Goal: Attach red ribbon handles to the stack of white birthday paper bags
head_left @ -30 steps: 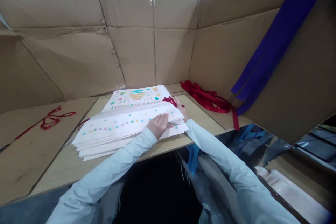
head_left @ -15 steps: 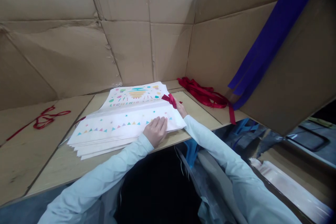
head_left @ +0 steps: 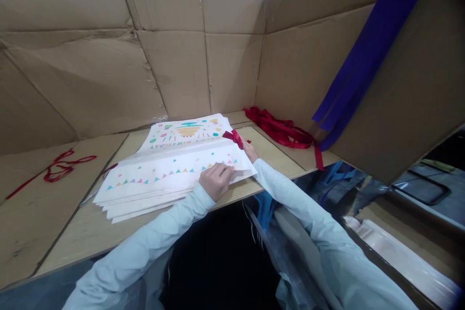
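Note:
A stack of flat white birthday-printed papers point(head_left: 145, 164) lies on the table, with coloured flags, stars and a cake on the top one. My left hand point(head_left: 217, 181) rests low over its right part, fingers curled in a pinch on the top paper, which lifts slightly beside the fingertips. At the right edge, my right hand point(head_left: 250, 151) is closed around a red ribbon bow point(head_left: 236, 138); its fingers are partly hidden behind the bow. A short bit of red ribbon point(head_left: 110, 169) pokes out at the stack's left edge.
Loose red ribbons point(head_left: 279, 128) are heaped at the back right, and a thin red ribbon point(head_left: 60, 167) lies at left. Cardboard walls point(head_left: 174, 72) enclose the table. Blue-purple strips point(head_left: 370, 58) hang on the right wall. An open box point(head_left: 403, 256) stands low at right.
My left hand's fingers, laid flatter on the paper before, have curled into a pinch, and the paper's right part has risen a little. My right hand stays at the bow.

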The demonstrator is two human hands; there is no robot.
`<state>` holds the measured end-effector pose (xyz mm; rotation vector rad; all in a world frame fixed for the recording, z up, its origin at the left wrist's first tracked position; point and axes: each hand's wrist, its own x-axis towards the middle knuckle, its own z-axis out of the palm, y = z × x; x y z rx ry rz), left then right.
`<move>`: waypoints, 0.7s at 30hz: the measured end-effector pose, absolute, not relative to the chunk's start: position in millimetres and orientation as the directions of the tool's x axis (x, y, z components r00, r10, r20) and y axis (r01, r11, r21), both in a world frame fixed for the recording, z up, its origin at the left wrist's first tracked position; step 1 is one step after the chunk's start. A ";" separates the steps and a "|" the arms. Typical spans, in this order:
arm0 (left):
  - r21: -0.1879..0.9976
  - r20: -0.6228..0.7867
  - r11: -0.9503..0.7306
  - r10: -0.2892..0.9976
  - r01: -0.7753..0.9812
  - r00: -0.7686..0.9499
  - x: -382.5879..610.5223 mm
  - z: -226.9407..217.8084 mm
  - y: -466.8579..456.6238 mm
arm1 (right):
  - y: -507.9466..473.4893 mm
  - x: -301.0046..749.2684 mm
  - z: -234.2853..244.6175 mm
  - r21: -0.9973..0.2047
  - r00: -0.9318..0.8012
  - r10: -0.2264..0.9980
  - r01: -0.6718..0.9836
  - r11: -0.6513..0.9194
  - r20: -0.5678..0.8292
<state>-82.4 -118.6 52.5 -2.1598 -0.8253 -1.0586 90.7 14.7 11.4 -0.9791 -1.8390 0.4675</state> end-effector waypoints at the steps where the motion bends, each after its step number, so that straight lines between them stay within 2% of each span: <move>1: -0.238 0.831 -0.621 0.267 0.747 0.487 -81.2 52.8 -118.3 | 14.3 91.0 11.3 -0.667 -0.225 0.787 0.430 0.609 0.574; 6: -0.316 0.818 -0.594 0.224 0.739 0.530 -77.7 51.2 -116.3 | 13.2 91.6 12.0 -0.638 -0.225 0.806 0.511 0.576 0.548; 12: -0.330 0.823 -0.572 0.214 0.751 0.525 -71.5 48.7 -109.4 | 17.3 90.2 11.0 -0.691 -0.149 0.876 0.560 0.457 0.459; 17: -0.344 0.818 -0.564 0.213 0.751 0.535 -67.8 46.6 -104.9 | 17.9 90.4 8.7 -0.676 -0.143 0.845 0.538 0.503 0.515; 21: -0.347 0.787 -0.617 0.217 0.706 0.577 -72.5 43.7 -107.3 | 9.6 88.8 14.4 -0.702 -0.159 0.810 0.425 0.572 0.564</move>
